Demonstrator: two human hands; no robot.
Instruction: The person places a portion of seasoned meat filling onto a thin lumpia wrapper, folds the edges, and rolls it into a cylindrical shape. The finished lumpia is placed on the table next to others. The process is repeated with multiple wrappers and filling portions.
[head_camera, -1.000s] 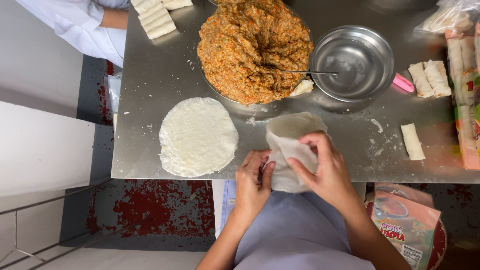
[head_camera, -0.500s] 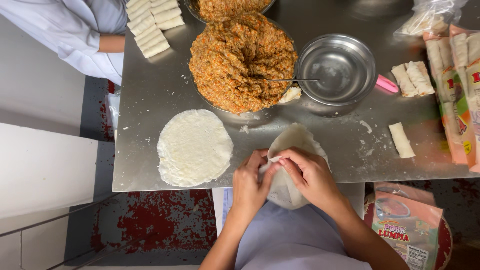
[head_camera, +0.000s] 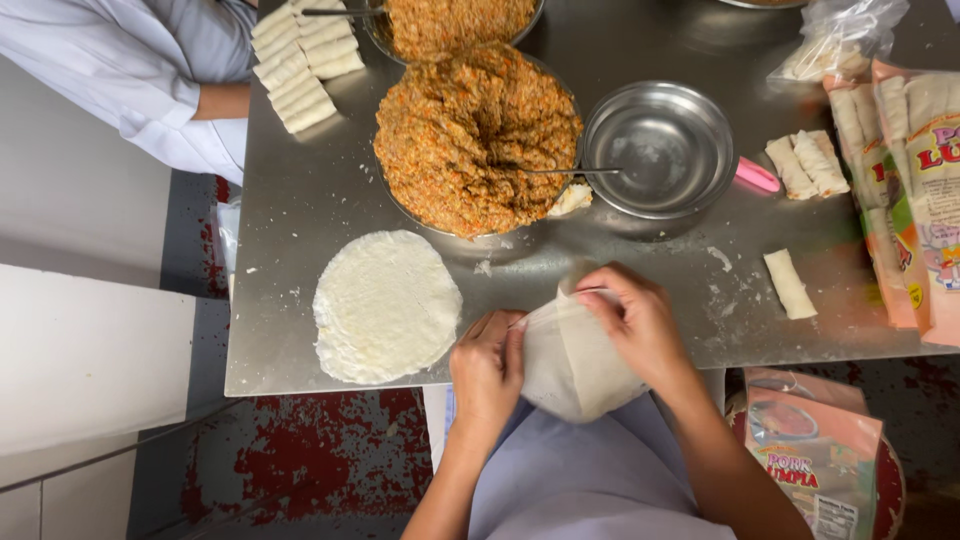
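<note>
A thin pale round wrapper sheet (head_camera: 570, 365) hangs over the table's near edge, held between both hands. My left hand (head_camera: 487, 370) pinches its left edge. My right hand (head_camera: 640, 320) grips its upper right edge with the fingers curled over it. To the left lies a round stack of white wrappers (head_camera: 385, 305) on the steel table (head_camera: 290, 240). Behind the hands stands a large bowl heaped with orange-brown minced filling (head_camera: 475, 135), with a spoon handle (head_camera: 570, 171) sticking out of it.
An empty steel bowl (head_camera: 658, 150) sits right of the filling, a pink object (head_camera: 757, 175) beside it. Finished rolls lie at right (head_camera: 790, 285), (head_camera: 805, 165) and in rows at back left (head_camera: 300, 60). Printed packets (head_camera: 915, 190) line the right edge. Another person's white sleeve (head_camera: 150, 70) is at top left.
The camera view has shifted so the table sits lower and closer. Both hands have kept hold of the wrapper, spreading it a little wider over the table edge.
</note>
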